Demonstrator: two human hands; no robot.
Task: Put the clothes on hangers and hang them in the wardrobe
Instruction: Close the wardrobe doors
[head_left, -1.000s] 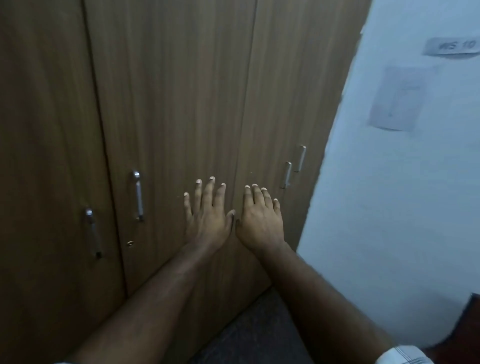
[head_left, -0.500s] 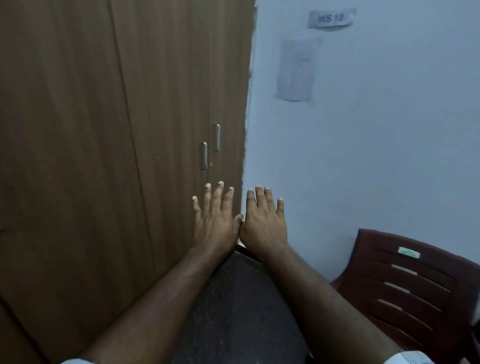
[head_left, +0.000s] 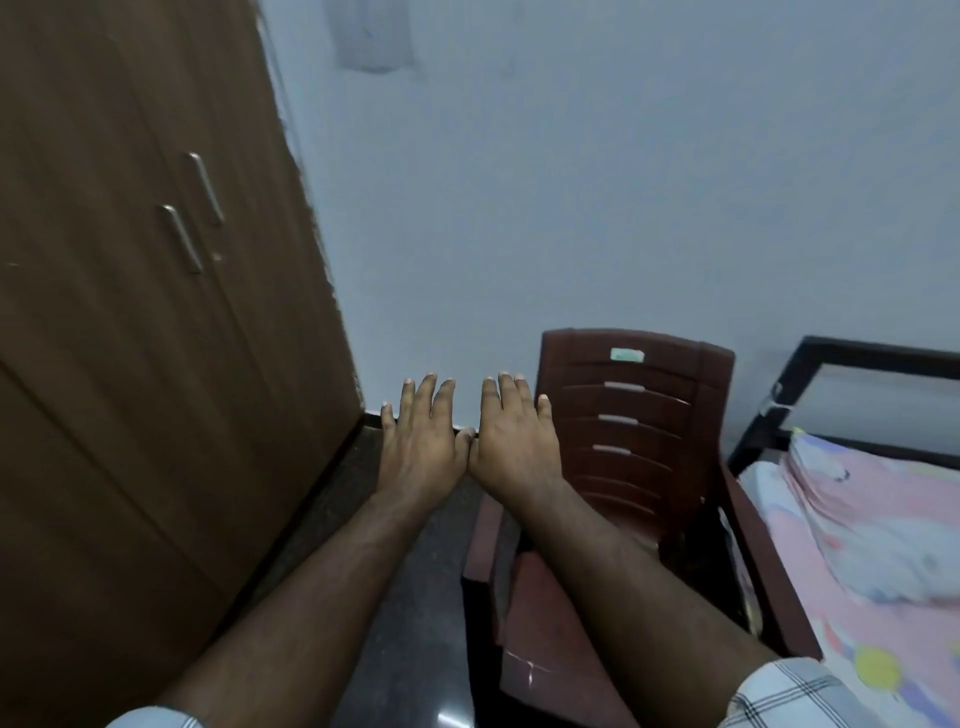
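- The pale blue wall (head_left: 649, 171) fills most of the view; a sheet of paper (head_left: 371, 34) is stuck on it near the top.
- The brown wooden wardrobe (head_left: 104, 364) stands at the left with its doors closed; two metal handles (head_left: 193, 213) sit side by side.
- A dark polished floor (head_left: 405, 623) runs between the wardrobe and the chair.
- A dark red plastic chair (head_left: 634, 415) stands against the wall, just beside a bed (head_left: 872, 519) with a pink printed sheet.
- The left hand (head_left: 421, 441) and right hand (head_left: 511, 441) are stretched forward, palms down, fingers straight, thumbs touching, holding nothing.
- No clothes or hangers are in view.
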